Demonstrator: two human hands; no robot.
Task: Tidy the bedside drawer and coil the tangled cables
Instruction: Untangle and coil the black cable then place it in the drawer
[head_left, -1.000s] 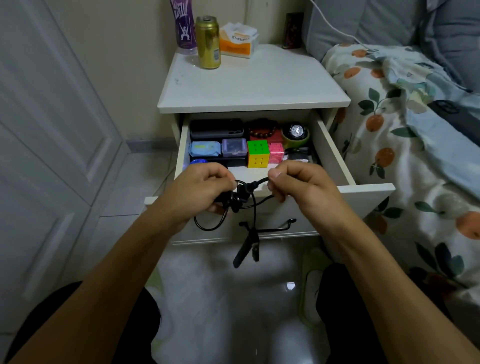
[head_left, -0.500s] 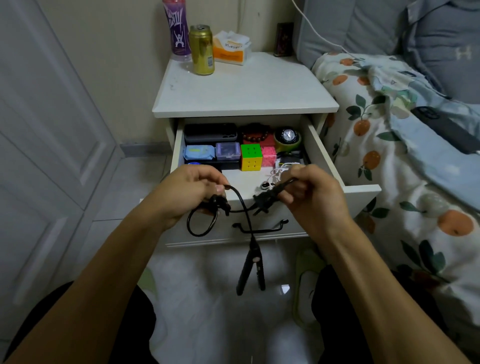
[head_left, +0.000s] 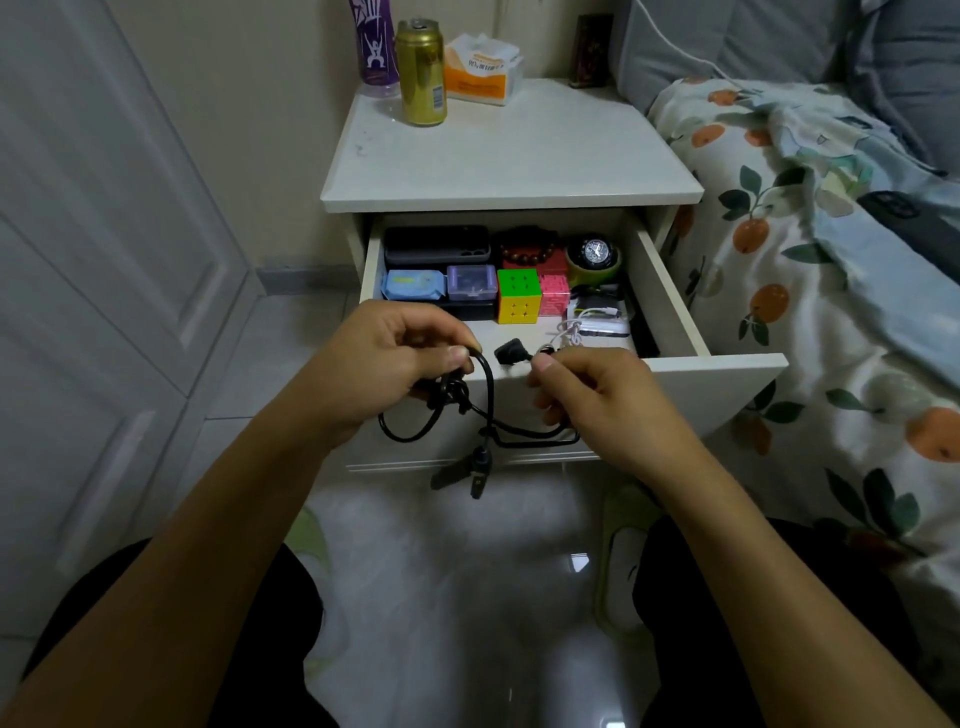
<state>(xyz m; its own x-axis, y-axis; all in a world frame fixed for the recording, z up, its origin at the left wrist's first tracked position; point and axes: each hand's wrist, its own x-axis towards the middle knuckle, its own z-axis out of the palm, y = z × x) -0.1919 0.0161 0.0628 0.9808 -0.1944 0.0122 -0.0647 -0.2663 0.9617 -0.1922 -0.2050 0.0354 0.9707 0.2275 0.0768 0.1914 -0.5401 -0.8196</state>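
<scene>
1. Far left: white panelled wardrobe doors (head_left: 104, 291).
2. Left hand (head_left: 374, 369) is in front of the open drawer's left half. Its fingers (head_left: 457, 352) are curled and pinch the black cable (head_left: 488, 384) near a knotted bunch.
3. The cable loops below the left hand, runs across to the right hand, and one strand hangs down to a split end with two dark connectors (head_left: 462, 475) over the floor.
4. Bedside bench (head_left: 519, 161), back left corner: purple bottle (head_left: 375, 47), gold can (head_left: 422, 73), orange-and-white tissue pack (head_left: 480, 67). Small dark box (head_left: 592, 49) sits at back right.
5. Drawer (head_left: 670, 301) is pulled out. Back row: dark case (head_left: 436, 244), bead bracelet (head_left: 527, 252), watch (head_left: 595, 254) in a green holder.
6. Drawer front row: blue wipes pack (head_left: 414, 285), small purple box (head_left: 471, 282), colour cube (head_left: 518, 295), pink cube (head_left: 555, 295), white cable (head_left: 571, 330) and white charger (head_left: 605, 327) at right.
7. Right hand (head_left: 592, 400) is at the drawer's front edge. Its fingers (head_left: 543, 364) are curled, pinching the cable just behind the black plug (head_left: 511, 352), which points left.
8. Right: bed with an orange-print quilt (head_left: 810, 291), grey pillow (head_left: 727, 41) behind it.
</scene>
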